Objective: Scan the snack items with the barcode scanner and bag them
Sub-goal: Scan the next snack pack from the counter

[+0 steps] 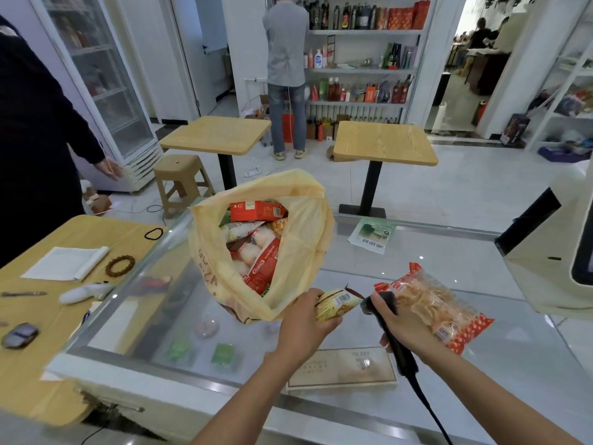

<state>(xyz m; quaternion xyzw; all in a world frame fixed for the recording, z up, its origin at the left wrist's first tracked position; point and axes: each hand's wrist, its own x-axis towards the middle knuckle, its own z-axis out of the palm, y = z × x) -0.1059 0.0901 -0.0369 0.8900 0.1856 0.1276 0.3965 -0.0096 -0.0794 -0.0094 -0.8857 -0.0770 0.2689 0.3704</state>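
Observation:
My left hand (306,319) grips a small yellow snack packet (337,305), its barcode turned toward the scanner. My right hand (398,322) holds the black barcode scanner (382,311), whose head sits a few centimetres from that barcode; its cable trails toward me. Just right of the scanner, a clear packet of crisps with red dotted ends (439,311) lies on the glass counter. Behind my hands stands a yellow plastic bag (308,226), mouth open, holding several red and white snack packs.
The glass counter (433,252) carries a green-white packet (372,234) at the back. A wooden table (38,319) at left holds a folded cloth, beads and small items. A white machine (555,271) stands at right. Two people stand beyond, left and at the shelves.

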